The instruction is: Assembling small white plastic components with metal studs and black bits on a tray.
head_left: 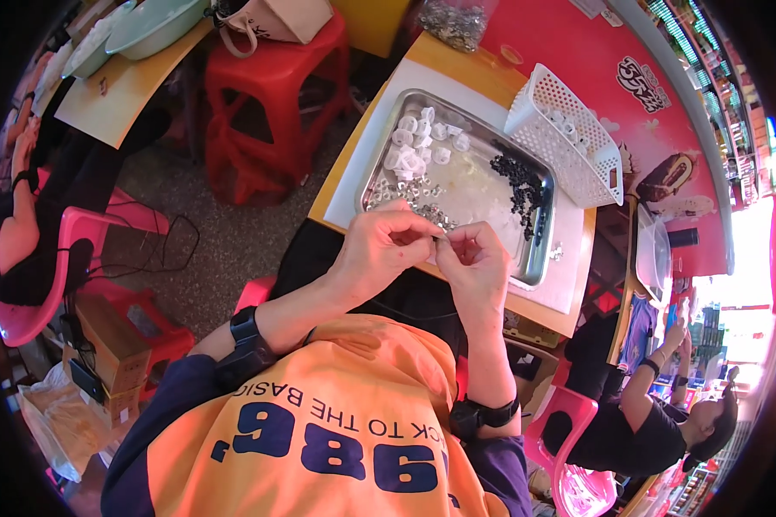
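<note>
My left hand and my right hand meet over the near edge of a metal tray. Both are closed, thumbs and forefingers pinched together, fingertips almost touching. Something tiny and dark seems to be between them, too small to name. In the tray, white plastic ring-shaped parts lie heaped at the far left. Small shiny metal pieces are scattered just beyond my left hand, partly hidden by it. Small black parts form a loose pile along the tray's right side.
A white perforated basket holding clear parts stands right behind the tray. A bag of metal pieces sits at the table's far end. Red stools stand to the left. Other people sit at tables on the left and on the right.
</note>
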`<state>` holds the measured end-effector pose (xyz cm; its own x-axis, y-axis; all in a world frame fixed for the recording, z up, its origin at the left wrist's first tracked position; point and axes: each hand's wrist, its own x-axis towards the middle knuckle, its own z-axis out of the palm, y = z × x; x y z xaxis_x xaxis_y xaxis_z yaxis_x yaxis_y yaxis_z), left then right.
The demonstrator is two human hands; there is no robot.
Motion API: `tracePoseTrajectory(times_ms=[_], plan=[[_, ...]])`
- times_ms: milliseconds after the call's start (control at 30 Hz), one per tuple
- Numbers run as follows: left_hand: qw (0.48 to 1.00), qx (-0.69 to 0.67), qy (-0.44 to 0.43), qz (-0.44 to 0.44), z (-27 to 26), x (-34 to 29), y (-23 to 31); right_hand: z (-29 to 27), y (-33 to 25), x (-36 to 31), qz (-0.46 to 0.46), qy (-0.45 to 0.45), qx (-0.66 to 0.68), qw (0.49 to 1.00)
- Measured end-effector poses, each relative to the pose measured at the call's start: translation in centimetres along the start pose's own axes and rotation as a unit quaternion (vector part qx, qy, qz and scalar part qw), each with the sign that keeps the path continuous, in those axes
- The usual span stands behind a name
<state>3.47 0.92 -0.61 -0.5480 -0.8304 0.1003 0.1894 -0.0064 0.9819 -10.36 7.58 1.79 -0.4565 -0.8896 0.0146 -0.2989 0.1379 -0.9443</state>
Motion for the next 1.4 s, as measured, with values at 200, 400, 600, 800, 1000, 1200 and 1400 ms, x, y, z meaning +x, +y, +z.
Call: tracePoseTrajectory(times_ms=[200, 400, 600, 800, 1000, 1200, 1400], plan=[[0.999, 0.014, 0.029, 0.003, -0.3, 0.5, 0.0, 0.7, -0.8, 0.7, 0.006, -0.014, -0.006, 1.0], [0.999, -0.034, 0.004, -0.019, -0.4, 0.7, -0.3, 0.3, -1.1, 0.7, 0.037, -0.048, 0.056, 0.997], [1.0, -0.026, 0.013, 0.007, -0.2, 0.4, -0.8, 0.0, -0.3, 0.5, 0.042, -0.052, 0.08, 0.995], [0.999, 0.02, 0.036, 0.024, 0.1, 0.3, -1.1, 0.2, 0.2, 0.7, 0.05, -0.048, 0.069, 0.995], [0.971, -0.202, -0.049, -0.118, -0.9, 1.2, -0.4, -0.4, 0.8, 1.3, 0.043, -0.048, 0.074, 0.995], [0.948, -0.253, -0.082, -0.176, -1.5, 1.5, -0.1, -0.7, -0.2, 0.9, -0.001, -0.058, 0.102, 0.993], [0.954, -0.241, -0.073, -0.163, -1.0, 1.3, -0.3, -0.8, -0.3, 0.3, -0.009, -0.045, 0.073, 0.996]])
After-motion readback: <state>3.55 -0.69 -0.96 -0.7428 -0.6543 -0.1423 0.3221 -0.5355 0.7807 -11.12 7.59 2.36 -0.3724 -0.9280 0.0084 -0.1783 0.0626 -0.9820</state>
